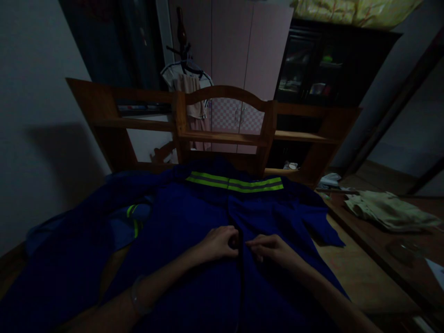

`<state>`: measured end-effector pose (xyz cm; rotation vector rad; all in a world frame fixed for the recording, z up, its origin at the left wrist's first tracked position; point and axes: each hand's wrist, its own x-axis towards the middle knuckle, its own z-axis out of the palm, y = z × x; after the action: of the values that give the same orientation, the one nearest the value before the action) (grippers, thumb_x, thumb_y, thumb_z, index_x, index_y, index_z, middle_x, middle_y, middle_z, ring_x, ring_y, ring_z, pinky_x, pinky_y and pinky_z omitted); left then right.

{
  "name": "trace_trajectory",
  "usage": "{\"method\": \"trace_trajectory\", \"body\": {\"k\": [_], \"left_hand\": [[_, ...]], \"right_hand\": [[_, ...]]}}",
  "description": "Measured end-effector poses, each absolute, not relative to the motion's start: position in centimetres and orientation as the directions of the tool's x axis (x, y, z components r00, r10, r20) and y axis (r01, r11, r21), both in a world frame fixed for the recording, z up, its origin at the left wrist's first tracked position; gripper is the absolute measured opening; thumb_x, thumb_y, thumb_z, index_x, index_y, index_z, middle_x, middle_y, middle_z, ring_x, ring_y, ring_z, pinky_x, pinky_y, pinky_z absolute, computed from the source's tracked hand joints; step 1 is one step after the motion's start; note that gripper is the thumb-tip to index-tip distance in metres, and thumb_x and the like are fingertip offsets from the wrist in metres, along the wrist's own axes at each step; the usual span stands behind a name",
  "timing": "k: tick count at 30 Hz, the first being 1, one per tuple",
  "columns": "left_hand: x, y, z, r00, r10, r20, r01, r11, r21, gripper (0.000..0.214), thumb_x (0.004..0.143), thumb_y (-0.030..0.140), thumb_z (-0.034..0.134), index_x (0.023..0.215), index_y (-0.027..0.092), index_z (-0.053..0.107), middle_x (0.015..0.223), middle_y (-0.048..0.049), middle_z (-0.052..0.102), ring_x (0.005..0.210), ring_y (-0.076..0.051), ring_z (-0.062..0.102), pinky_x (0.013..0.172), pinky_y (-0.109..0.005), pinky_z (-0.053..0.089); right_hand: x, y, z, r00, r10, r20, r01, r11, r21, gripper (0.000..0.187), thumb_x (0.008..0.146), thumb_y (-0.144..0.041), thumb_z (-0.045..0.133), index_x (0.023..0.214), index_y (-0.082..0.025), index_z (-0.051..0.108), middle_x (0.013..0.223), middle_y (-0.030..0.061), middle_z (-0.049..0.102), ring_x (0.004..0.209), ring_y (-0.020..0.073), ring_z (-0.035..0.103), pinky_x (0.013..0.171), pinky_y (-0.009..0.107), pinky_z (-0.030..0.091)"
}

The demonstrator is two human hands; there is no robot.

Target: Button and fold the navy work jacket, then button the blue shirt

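A dark blue work jacket (pixel 194 217) lies spread out in front of me, a yellow-green and grey reflective strip (pixel 239 185) across its upper part. Its front opening runs down the middle between my hands. My left hand (pixel 220 243) is closed, thumb and fingers pinching the cloth at the left edge of the opening. Just across from it, my right hand (pixel 272 249) has its fingertips pinched together on the right edge. Any small fastener between the fingers is too dark to make out. A translucent bangle (pixel 137 296) circles my left wrist.
Behind the jacket rises a wooden desk shelf (pixel 222 138). More blue clothing (pixel 128 226) with reflective bands lies at the left. On the right, folded beige cloth (pixel 388 210) rests on a brown surface, near a clear glass-like object (pixel 402 249). Clothes hang on a rack (pixel 182 37) beyond.
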<state>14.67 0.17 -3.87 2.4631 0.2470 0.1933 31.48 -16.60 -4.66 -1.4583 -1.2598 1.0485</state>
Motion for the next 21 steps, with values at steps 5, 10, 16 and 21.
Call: {"method": "trace_trajectory", "body": {"k": [5, 10, 16, 21], "left_hand": [[14.5, 0.0, -4.6, 0.943, 0.328, 0.052, 0.207, -0.703, 0.680, 0.015, 0.070, 0.031, 0.064, 0.079, 0.020, 0.066, 0.082, 0.0015, 0.063, 0.071, -0.012, 0.056, 0.057, -0.019, 0.034], [14.4, -0.2, -4.3, 0.932, 0.364, 0.001, 0.242, -0.623, 0.744, 0.014, 0.071, 0.029, 0.061, 0.077, 0.017, 0.065, 0.071, 0.0022, 0.062, 0.062, -0.011, 0.055, 0.052, -0.018, 0.032], [14.5, -1.1, -3.8, 0.917, 0.399, -0.001, 0.259, -0.594, 0.762, 0.014, 0.071, 0.021, 0.057, 0.083, 0.018, 0.064, 0.073, 0.0017, 0.065, 0.062, -0.011, 0.058, 0.054, -0.019, 0.035], [14.5, -1.5, -3.8, 0.903, 0.431, 0.002, 0.248, -0.523, 0.815, 0.012, 0.076, 0.018, 0.052, 0.083, 0.018, 0.061, 0.073, 0.0011, 0.065, 0.064, -0.012, 0.060, 0.056, -0.020, 0.039]], "right_hand": [[31.8, -14.1, -3.0, 0.029, 0.996, -0.082, 0.362, -0.087, -0.928, 0.026, 0.080, -0.037, 0.067, 0.090, -0.014, 0.074, 0.084, 0.0048, 0.064, 0.062, 0.0111, 0.060, 0.056, 0.021, 0.045], [32.1, -12.1, -3.4, -0.019, 0.993, -0.119, 0.353, -0.105, -0.930, 0.020, 0.077, -0.033, 0.069, 0.081, -0.013, 0.073, 0.072, 0.0031, 0.067, 0.061, 0.0115, 0.060, 0.056, 0.019, 0.044], [32.1, -12.1, -4.7, 0.038, 0.989, -0.145, 0.244, -0.149, -0.958, 0.021, 0.077, -0.032, 0.070, 0.081, -0.012, 0.069, 0.070, 0.0030, 0.066, 0.061, 0.0112, 0.059, 0.056, 0.018, 0.044], [32.2, -12.4, -4.1, 0.009, 0.992, -0.125, 0.349, -0.120, -0.929, 0.019, 0.079, -0.032, 0.067, 0.084, -0.014, 0.067, 0.072, 0.0016, 0.066, 0.064, 0.0115, 0.059, 0.056, 0.018, 0.042]]}}
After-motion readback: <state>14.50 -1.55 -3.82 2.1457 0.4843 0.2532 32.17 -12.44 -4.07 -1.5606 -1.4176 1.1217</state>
